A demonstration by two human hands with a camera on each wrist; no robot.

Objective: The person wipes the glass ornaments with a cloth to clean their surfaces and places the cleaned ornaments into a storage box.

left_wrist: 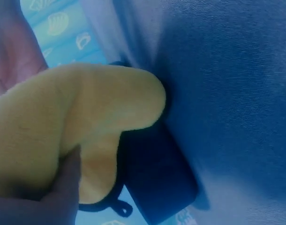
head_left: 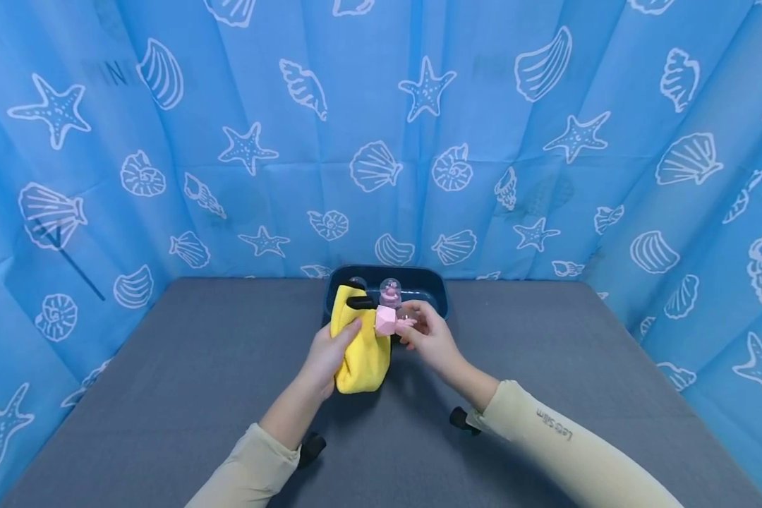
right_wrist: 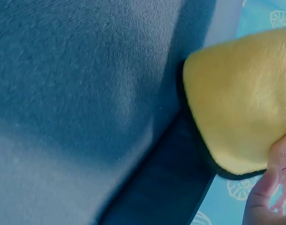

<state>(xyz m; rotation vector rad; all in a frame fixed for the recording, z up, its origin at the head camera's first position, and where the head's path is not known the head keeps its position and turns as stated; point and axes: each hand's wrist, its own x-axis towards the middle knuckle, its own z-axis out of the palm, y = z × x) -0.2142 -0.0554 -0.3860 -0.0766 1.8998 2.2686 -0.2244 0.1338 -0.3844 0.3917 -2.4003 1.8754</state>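
My left hand (head_left: 330, 356) grips a folded yellow cloth (head_left: 363, 363) with a black edge, its thumb lying across the front. In the left wrist view the cloth (left_wrist: 101, 101) fills much of the picture, bunched in the fingers. Beside it, my right hand (head_left: 433, 339) pinches a small pink ornament (head_left: 386, 321) with a faceted side and a clear dome (head_left: 390, 293) holding a pink figure. The ornament is right against the cloth; its exact shape is partly hidden by the fingers. At the right wrist view's edge, the right hand (right_wrist: 267, 194) is only partly visible.
A dark blue tray (head_left: 443, 286) stands behind the hands at the table's back edge, with a small round clear item at its left inside. Grey fabric covers the table (head_left: 228, 353). A blue curtain (head_left: 355, 127) with shell prints hangs behind and along the sides.
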